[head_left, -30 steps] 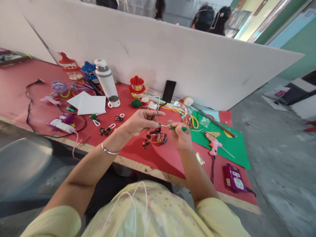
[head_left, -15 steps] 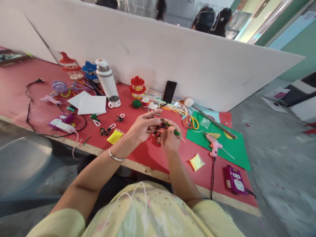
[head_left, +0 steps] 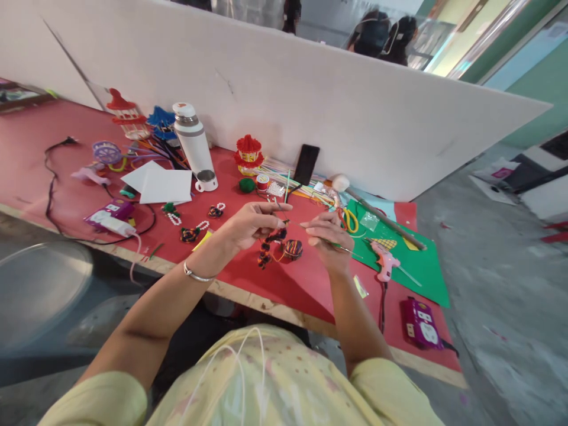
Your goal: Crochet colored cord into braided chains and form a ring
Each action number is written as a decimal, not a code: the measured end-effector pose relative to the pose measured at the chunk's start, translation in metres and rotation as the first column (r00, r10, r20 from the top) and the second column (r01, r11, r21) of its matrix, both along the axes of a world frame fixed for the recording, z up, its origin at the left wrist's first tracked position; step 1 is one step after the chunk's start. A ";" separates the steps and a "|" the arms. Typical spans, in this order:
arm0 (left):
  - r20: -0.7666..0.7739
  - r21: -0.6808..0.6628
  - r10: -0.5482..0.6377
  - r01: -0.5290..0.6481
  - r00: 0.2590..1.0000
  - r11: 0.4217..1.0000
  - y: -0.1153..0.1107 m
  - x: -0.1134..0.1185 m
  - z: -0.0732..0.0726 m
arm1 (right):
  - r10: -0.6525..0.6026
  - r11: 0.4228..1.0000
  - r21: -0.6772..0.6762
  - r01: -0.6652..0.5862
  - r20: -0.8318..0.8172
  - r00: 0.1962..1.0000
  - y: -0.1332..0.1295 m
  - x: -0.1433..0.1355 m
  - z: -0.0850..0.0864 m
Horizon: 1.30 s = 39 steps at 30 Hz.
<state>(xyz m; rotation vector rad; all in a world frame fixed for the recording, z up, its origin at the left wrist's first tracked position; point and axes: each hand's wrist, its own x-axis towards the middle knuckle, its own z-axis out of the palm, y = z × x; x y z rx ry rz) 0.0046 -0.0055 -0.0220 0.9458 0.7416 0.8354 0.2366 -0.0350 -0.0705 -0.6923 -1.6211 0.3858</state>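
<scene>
My left hand [head_left: 248, 228] pinches the top of a dark, multicoloured crocheted yarn piece [head_left: 265, 253], which dangles below my fingertips in a knobbly strip. A small ball of multicoloured yarn [head_left: 293, 249] lies on the red table just right of it. My right hand [head_left: 331, 239] is closed around a crochet hook [head_left: 342, 247] with a green handle and thin metal shaft, angled down to the right. A taut strand runs between my two hands. Its exact hold in my right fingers is too small to make out.
A white flask [head_left: 195, 145] and a propped phone [head_left: 306, 164] stand towards the white partition [head_left: 275, 83]. Right of my hands are a pink glue gun [head_left: 385, 260] on green sheet [head_left: 421, 272] and a purple power box [head_left: 421, 322]. White cards [head_left: 166, 186] lie left.
My right hand has moved right, away from my left, with the hook. My left hand has shifted slightly left. The crocheted piece and yarn ball now show between them.
</scene>
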 end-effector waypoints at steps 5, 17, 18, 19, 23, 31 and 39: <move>-0.039 -0.031 -0.068 0.066 0.997 0.997 0.002 -0.002 0.005 | 0.126 0.990 -0.070 -0.120 0.080 0.989 0.001 0.013 0.013; -0.093 0.455 0.412 -0.330 0.906 0.827 -0.015 0.042 -0.015 | -0.285 0.944 -0.231 0.236 -0.213 0.935 -0.015 -0.045 -0.026; -0.061 0.423 0.395 -0.335 0.917 0.842 -0.016 0.044 -0.015 | -0.330 0.936 -0.201 0.290 -0.204 0.922 -0.015 -0.049 -0.027; -0.019 0.365 0.358 -0.327 0.933 0.872 -0.017 0.044 -0.015 | -0.356 0.930 -0.178 0.321 -0.227 0.906 -0.014 -0.053 -0.027; 0.087 0.092 0.147 -0.154 0.985 0.984 -0.016 0.034 -0.005 | -0.235 0.958 -0.260 0.117 -0.486 0.842 0.002 -0.057 -0.032; -0.124 0.184 0.012 0.011 0.992 0.983 -0.008 0.011 0.008 | 0.354 0.829 -0.356 -0.432 -0.265 0.897 0.034 0.009 0.009; -0.231 0.335 0.200 -0.116 0.952 0.935 -0.004 0.017 0.006 | 0.338 0.917 -0.268 -0.296 0.126 0.933 0.025 0.023 0.050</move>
